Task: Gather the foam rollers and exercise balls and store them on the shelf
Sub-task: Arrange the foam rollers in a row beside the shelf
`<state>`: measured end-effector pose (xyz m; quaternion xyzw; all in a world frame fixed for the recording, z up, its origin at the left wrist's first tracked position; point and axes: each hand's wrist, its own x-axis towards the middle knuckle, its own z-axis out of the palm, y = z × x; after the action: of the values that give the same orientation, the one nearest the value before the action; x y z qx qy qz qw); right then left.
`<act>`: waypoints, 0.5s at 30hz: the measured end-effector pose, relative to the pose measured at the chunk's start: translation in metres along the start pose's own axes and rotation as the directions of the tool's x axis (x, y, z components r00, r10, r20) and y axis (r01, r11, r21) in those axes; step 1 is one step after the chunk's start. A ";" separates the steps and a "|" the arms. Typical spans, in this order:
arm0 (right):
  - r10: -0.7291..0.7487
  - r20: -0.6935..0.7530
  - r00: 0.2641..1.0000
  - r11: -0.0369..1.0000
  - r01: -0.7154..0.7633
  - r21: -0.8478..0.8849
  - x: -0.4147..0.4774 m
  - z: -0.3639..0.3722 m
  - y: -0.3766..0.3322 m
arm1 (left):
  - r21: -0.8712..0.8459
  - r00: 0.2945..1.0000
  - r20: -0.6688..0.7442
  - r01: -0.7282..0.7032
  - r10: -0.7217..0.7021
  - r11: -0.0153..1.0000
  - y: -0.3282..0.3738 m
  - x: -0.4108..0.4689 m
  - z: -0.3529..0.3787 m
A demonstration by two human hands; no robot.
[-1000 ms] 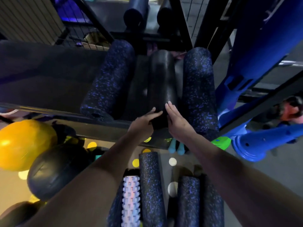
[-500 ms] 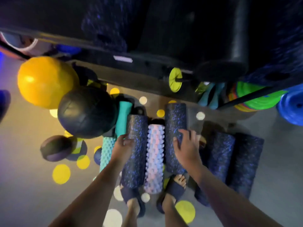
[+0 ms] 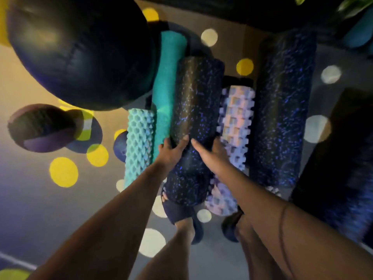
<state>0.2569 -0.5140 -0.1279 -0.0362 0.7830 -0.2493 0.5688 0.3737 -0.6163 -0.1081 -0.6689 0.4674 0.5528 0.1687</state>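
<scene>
A: Biggest thing near you is the black exercise ball, upper left; leave it. Your left hand and right hand clamp opposite sides of the blue-speckled roller, lying on the floor between the teal roller and the knobbed lilac roller.

B: Tips?

A: Squeeze evenly, lift it level. No readable labels.

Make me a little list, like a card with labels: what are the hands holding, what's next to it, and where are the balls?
hands: left hand and right hand both grip the speckled roller
left of it: teal smooth roller, teal bumpy roller
right of it: pale knobby roller, long speckled roller
balls: big black ball and small dark ball, on the left
floor: grey floor with coloured dots
</scene>
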 end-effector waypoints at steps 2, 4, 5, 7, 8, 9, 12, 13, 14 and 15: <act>0.018 -0.045 0.999 0.990 -0.012 0.140 -0.016 -0.004 0.000 | 0.022 0.999 -0.032 -0.002 0.003 1.000 0.001 -0.011 0.000; 0.028 -0.055 0.998 0.971 -0.014 0.239 -0.047 -0.020 -0.019 | -0.084 0.998 -0.050 -0.040 0.036 0.996 0.013 -0.039 -0.006; 0.008 -0.036 0.999 0.968 0.001 0.251 -0.064 -0.031 -0.031 | -0.168 0.998 -0.046 -0.052 0.045 0.984 0.019 -0.058 -0.010; -0.064 0.014 0.998 0.972 0.059 0.228 -0.108 -0.056 -0.064 | -0.381 0.997 -0.040 -0.073 0.063 0.921 0.037 -0.108 -0.024; -0.114 0.020 0.993 0.973 0.107 0.205 -0.133 -0.069 -0.085 | -0.486 0.998 -0.041 -0.061 0.047 0.872 0.047 -0.134 -0.031; -0.180 0.019 0.983 0.968 0.174 0.181 -0.158 -0.083 -0.107 | -0.573 0.998 -0.032 -0.059 0.049 0.818 0.060 -0.162 -0.040; -0.340 0.056 0.939 0.940 0.341 -0.011 -0.235 -0.128 -0.181 | -0.666 0.998 0.003 -0.048 0.067 0.745 0.099 -0.253 -0.067; -0.398 0.075 0.914 0.912 0.403 -0.077 -0.258 -0.144 -0.205 | -0.691 0.997 0.009 -0.045 0.071 0.721 0.112 -0.280 -0.074; -0.456 0.099 0.885 0.876 0.465 -0.128 -0.280 -0.160 -0.227 | -0.715 0.996 0.012 -0.052 0.086 0.697 0.126 -0.309 -0.079; -0.510 0.119 0.852 0.835 0.524 -0.169 -0.298 -0.175 -0.248 | -0.754 0.994 0.002 -0.071 0.110 0.654 0.141 -0.334 -0.084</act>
<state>0.1460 -0.5677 0.2793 -0.3105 0.7446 -0.3140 0.5005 0.3245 -0.6037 0.2605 -0.6412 0.2258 0.7200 -0.1395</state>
